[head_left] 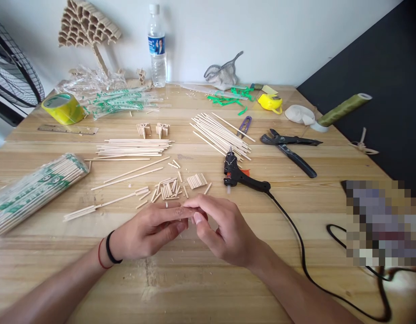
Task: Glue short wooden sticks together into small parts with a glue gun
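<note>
My left hand (157, 229) is over the front of the table with its index finger stretched to the right and its thumb apart below it. My right hand (224, 227) meets it, thumb and forefinger closed around the tip of that left index finger. I make out nothing else between the fingers; any tiny thing there is hidden. Just beyond the hands lie short cut wooden stick pieces (167, 189) and a row of short sticks (196, 181) side by side. A black hot glue gun (244, 175) rests right of them, nozzle pointing away.
Long sticks (136, 147), another stick pile (221, 135), and a bagged bundle (39, 191) lie around. Black pliers (292, 150), purple-handled snips (244, 126), yellow tape (63, 109), a ruler (68, 129) and a bottle (157, 49) stand farther off. The glue gun's cord (295, 229) runs right.
</note>
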The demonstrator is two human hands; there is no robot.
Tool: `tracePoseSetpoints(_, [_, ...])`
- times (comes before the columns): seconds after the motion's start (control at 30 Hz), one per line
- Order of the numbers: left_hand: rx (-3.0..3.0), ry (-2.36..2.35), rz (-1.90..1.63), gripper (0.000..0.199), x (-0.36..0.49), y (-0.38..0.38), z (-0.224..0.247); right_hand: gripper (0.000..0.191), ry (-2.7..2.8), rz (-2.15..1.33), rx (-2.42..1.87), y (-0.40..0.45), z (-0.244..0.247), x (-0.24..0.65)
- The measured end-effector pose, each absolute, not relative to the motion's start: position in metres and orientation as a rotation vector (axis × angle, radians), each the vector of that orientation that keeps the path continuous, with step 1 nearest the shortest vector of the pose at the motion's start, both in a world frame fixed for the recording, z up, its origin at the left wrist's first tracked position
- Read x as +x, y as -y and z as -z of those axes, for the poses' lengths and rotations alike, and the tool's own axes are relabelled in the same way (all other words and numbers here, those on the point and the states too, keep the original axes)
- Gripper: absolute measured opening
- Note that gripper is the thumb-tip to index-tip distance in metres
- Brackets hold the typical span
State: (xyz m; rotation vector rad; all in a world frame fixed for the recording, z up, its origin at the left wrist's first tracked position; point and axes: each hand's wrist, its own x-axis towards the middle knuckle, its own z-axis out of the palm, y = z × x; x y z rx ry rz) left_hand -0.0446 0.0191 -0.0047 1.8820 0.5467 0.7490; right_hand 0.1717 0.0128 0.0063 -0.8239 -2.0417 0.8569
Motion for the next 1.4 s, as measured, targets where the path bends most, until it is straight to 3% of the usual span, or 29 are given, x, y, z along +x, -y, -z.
tracePoseSetpoints(0.4, [1.875, -0.530, -0.706, 0.039, -0.041, -0.020, -0.003, 0.007, 2.005, -0.850, -0.845, -0.013, -0.003, 0.172])
tracePoseSetpoints(0.7, [1.992, -0.626, -0.700, 0.032, -0.043, -0.015, -0.001, 0.012, 2.041, -0.879, -0.795, -0.014, -0.005, 0.173])
tracePoseSetpoints(0.97, [2.094, -0.618, -0.875, 0.059, -0.043, -0.009, -0.001, 0.016, 1.980, -0.716, -0.858, -0.015, -0.005, 0.176])
tracePoseSetpoints(1.17, [2.141, -0.594, -0.889, 0.039, -0.041, -0.006, -0.003, 0.013, 1.939, -0.799, -0.931, -0.019, -0.005, 0.176])
tracePoseSetpoints(1.4, [2.177, -0.575, -0.791, 0.032, -0.037, -0.002, -0.004, 0.011, 1.917, -1.008, -0.879, -0.013, -0.009, 0.173])
